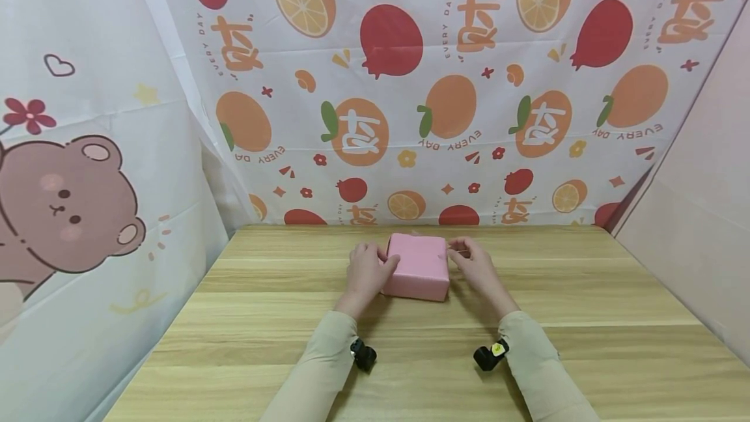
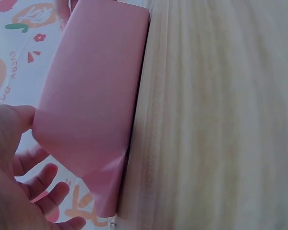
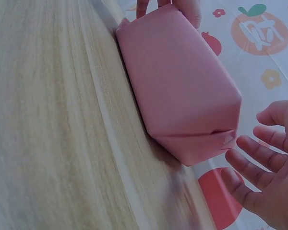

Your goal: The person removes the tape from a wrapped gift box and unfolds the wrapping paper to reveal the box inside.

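A box wrapped in pink paper (image 1: 417,259) lies flat on the wooden table between both hands. My left hand (image 1: 367,269) is at its left end, thumb on the top edge and fingers bent down beside the end. In the left wrist view a pointed paper flap (image 2: 105,187) juts out from that end. My right hand (image 1: 473,271) is beside the right end, its fingers loosely bent and spread. In the right wrist view the folded paper end (image 3: 199,146) has a small shiny patch near its upper corner, right by the fingertips.
The wooden table (image 1: 263,337) ends at a fruit-print curtain (image 1: 410,103) behind the box. A bear-print curtain (image 1: 88,213) hangs at the left and a pale one (image 1: 703,207) at the right. Black wrist cameras (image 1: 364,355) sit on both sleeves.
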Available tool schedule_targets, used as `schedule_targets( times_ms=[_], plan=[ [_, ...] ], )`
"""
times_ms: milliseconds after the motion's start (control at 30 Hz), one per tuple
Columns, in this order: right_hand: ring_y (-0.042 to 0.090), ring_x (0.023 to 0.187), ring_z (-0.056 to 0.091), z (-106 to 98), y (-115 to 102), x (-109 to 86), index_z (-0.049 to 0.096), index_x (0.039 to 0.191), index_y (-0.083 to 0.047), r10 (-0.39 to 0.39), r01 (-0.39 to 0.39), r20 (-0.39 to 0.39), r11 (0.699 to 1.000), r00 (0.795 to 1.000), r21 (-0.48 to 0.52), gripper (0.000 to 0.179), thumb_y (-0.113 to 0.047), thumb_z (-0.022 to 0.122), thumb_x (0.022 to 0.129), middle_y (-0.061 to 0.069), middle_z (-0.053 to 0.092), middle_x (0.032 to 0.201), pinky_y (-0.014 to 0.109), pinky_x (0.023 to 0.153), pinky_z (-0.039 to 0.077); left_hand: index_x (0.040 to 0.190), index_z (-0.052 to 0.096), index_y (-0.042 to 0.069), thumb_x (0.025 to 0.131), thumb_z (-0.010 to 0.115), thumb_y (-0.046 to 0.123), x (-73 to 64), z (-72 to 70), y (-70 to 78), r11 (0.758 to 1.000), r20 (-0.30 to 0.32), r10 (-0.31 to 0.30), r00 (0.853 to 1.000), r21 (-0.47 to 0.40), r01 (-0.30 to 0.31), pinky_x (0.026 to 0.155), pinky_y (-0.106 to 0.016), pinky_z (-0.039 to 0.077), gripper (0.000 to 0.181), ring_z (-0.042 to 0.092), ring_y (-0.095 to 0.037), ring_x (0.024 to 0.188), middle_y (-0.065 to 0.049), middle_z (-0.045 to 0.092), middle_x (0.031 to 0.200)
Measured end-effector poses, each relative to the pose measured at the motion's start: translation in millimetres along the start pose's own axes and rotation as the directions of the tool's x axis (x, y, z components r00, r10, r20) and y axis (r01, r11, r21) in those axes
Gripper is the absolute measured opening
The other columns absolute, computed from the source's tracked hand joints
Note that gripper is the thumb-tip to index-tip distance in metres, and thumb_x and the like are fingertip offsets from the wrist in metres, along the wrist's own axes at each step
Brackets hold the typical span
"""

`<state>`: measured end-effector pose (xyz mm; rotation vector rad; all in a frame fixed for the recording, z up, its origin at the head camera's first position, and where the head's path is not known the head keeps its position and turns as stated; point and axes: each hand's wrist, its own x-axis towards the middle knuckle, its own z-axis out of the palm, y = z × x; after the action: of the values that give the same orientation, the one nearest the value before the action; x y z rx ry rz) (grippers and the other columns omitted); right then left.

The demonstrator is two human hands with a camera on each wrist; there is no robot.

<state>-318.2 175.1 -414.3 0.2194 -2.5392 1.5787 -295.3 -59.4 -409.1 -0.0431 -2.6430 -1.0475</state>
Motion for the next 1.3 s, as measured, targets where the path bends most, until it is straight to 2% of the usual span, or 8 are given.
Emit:
schedule_targets(
  times_ms=[300, 533, 700, 1000, 1300],
  plan=[
    [0.023, 0.105, 0.059, 3.3, -4.2, -0.2, 0.063, 0.116, -0.008, 0.024, -0.024, 0.018, 0.998, 1.0, -0.05, 0.03, -0.025, 0.069, 0.091, 0.011, 0.064, 0.115, 0.032, 0.087, 0.05, 0.074, 0.054, 0.014, 0.087, 0.069, 0.043, 0.6, -0.3, 0.0, 1.0, 0.033, 0.012, 0.999, 0.009, -0.013, 0.068, -0.033, 0.037, 0.035, 0.05, -0.026, 0.091, -0.005, 0.052, 0.087],
    [0.025, 0.102, 0.061, 9.6, -6.9, -1.5, 0.066, 0.11, -0.006, -0.042, 0.041, -0.001, 0.986, 0.999, -0.162, 0.025, -0.023, 0.068, 0.091, 0.011, 0.066, 0.109, 0.037, 0.087, 0.05, 0.077, 0.054, 0.014, 0.086, 0.07, 0.044, 1.5, -0.1, -3.2, 1.0, 0.048, 0.005, 0.999, 0.002, -0.005, 0.067, -0.032, 0.035, 0.035, 0.048, -0.024, 0.086, -0.005, 0.053, 0.088],
    [0.024, 0.095, 0.061, 15.0, -10.6, -1.0, 0.067, 0.103, -0.004, -0.074, 0.065, -0.033, 0.973, 0.997, -0.223, 0.021, -0.02, 0.069, 0.09, 0.012, 0.067, 0.102, 0.037, 0.082, 0.05, 0.078, 0.056, 0.013, 0.086, 0.07, 0.044, 2.1, -1.3, -5.4, 1.0, 0.063, -0.009, 0.998, -0.018, 0.01, 0.068, -0.031, 0.037, 0.035, 0.049, -0.023, 0.085, -0.006, 0.055, 0.09],
    [0.026, 0.091, 0.058, 23.7, -12.8, -3.5, 0.067, 0.089, -0.005, -0.146, 0.095, -0.121, 0.93, 0.982, -0.355, 0.014, -0.019, 0.069, 0.089, 0.012, 0.062, 0.096, 0.041, 0.081, 0.049, 0.08, 0.056, 0.012, 0.085, 0.072, 0.042, 2.2, -0.6, -4.4, 0.998, 0.095, -0.022, 0.995, -0.054, 0.028, 0.065, -0.028, 0.038, 0.035, 0.049, -0.019, 0.078, -0.005, 0.054, 0.085],
    [0.025, 0.088, 0.053, 28.2, -14.3, -5.1, 0.061, 0.086, -0.003, -0.239, 0.155, -0.135, 0.879, 0.962, -0.452, 0.013, -0.014, 0.062, 0.093, 0.012, 0.057, 0.094, 0.039, 0.079, 0.049, 0.08, 0.056, 0.012, 0.085, 0.072, 0.042, 3.3, -2.3, -2.3, 0.996, 0.107, -0.031, 0.994, -0.083, 0.04, 0.065, -0.027, 0.039, 0.034, 0.05, -0.018, 0.077, -0.004, 0.053, 0.083]
  ],
)
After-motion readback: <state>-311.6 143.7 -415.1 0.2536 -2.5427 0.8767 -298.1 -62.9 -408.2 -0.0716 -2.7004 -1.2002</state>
